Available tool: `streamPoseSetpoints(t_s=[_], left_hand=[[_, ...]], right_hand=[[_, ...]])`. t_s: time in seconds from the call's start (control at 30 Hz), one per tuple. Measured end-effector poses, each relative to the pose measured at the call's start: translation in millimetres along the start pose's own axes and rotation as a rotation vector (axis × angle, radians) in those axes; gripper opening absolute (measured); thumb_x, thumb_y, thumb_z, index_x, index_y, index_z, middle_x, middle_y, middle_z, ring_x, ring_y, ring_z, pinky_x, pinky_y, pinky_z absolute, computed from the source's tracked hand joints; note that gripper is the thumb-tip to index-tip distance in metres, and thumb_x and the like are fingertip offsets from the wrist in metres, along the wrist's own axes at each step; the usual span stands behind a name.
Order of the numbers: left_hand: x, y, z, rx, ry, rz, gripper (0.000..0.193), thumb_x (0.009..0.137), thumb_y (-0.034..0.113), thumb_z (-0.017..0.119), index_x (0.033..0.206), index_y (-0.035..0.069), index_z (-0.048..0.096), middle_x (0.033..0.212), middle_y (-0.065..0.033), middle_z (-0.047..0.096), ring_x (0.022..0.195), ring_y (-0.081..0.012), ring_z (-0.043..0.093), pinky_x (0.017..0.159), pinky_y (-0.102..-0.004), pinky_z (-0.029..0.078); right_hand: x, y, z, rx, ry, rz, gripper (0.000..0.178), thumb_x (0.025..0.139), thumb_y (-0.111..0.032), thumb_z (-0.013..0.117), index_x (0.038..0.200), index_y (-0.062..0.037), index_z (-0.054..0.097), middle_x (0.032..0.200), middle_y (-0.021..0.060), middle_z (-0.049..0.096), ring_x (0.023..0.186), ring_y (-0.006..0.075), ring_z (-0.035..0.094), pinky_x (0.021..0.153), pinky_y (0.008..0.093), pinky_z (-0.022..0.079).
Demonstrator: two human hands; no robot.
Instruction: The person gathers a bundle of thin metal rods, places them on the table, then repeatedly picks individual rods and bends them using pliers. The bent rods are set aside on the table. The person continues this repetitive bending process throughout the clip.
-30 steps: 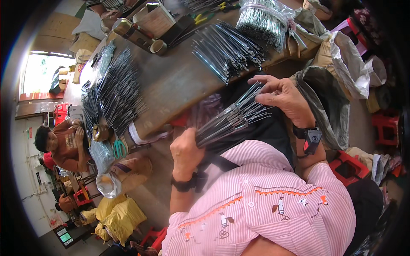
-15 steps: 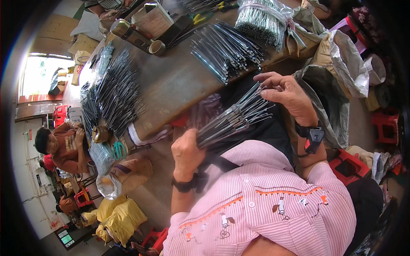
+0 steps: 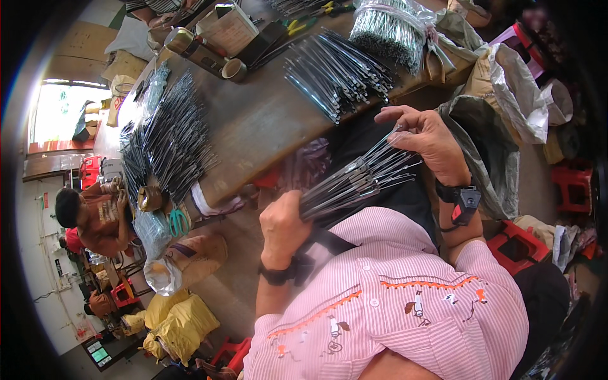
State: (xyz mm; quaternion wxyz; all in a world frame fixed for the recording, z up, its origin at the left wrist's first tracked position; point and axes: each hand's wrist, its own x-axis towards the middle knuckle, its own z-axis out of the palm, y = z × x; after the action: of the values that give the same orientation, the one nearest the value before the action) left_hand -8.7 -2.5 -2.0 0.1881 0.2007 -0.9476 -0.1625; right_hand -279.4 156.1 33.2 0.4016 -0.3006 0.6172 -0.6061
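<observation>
My left hand (image 3: 283, 228) is wrapped around a bundle of thin metal rods (image 3: 361, 177), held over my lap in front of the table edge. The rods fan out toward the right, with small bent or looped ends and wider metal pieces partway along. At the upper tips, my right hand (image 3: 430, 142) has its thumb and a finger closed on the end of a rod, while the index finger stretches out above. The exact contact is partly hidden by the fingers. On the table just beyond lies a pile of similar dark metal rods (image 3: 342, 73).
The wooden table (image 3: 253, 136) also carries a larger rod heap (image 3: 177, 139), a tied wire bundle (image 3: 389, 31), pliers (image 3: 437, 60), a tape roll (image 3: 234, 69) and teal-handled scissors (image 3: 178, 221). An open grey sack (image 3: 484, 152) stands at right, near a red stool (image 3: 516, 247). Another person (image 3: 95, 218) sits at left.
The bundle and my left hand have shifted slightly right. My right thumb and finger have closed in on a rod end. The person at left has turned their head downward.
</observation>
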Motion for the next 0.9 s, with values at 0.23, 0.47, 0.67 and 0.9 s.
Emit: streamPoseSetpoints(t_s=[0.23,0.47,0.67,0.9], left_hand=[[-0.3,-3.3,-2.1,-0.020,-0.003,-0.042,0.035,0.063,0.006,0.075,0.094,0.004,0.060,0.076,-0.0163,0.063,0.069,-0.0363,0.062,0.061,-0.0404,0.050],[-3.0,-6.5,-3.4,-0.002,0.026,-0.036,0.035,0.062,0.005,0.074,0.093,0.004,0.060,0.077,-0.0160,0.062,0.069,-0.0363,0.062,0.061,-0.0408,0.049],[-0.5,-4.9,-0.2,-0.003,0.010,-0.014,0.037,0.062,0.006,0.076,0.094,0.004,0.059,0.078,-0.0158,0.063,0.070,-0.0359,0.062,0.062,-0.0412,0.049],[-1.0,-2.9,0.3,-0.005,-0.014,-0.021,0.036,0.063,0.007,0.076,0.095,0.004,0.059,0.077,-0.0154,0.063,0.070,-0.0356,0.062,0.062,-0.0408,0.049]], right_hand=[[-3.7,9.5,-13.0,0.106,0.069,-0.064,0.022,0.086,-0.014,0.060,0.091,0.0046,0.071,0.123,0.0147,0.061,0.101,0.0151,0.060,0.088,0.0265,0.043],[-7.4,23.2,-22.9,0.029,-0.073,0.017,0.026,0.083,-0.016,0.068,0.097,0.0051,0.071,0.125,0.0168,0.059,0.101,0.0151,0.060,0.089,0.0249,0.045],[-9.0,31.3,-13.3,0.201,-0.161,0.127,0.022,0.077,-0.008,0.075,0.095,0.0057,0.071,0.124,0.0146,0.057,0.101,0.0120,0.059,0.080,0.0197,0.048],[-8.7,31.6,-3.5,0.046,-0.098,0.049,0.015,0.082,-0.007,0.073,0.091,0.0044,0.069,0.124,0.0143,0.057,0.112,0.0174,0.055,0.093,0.0252,0.042]])
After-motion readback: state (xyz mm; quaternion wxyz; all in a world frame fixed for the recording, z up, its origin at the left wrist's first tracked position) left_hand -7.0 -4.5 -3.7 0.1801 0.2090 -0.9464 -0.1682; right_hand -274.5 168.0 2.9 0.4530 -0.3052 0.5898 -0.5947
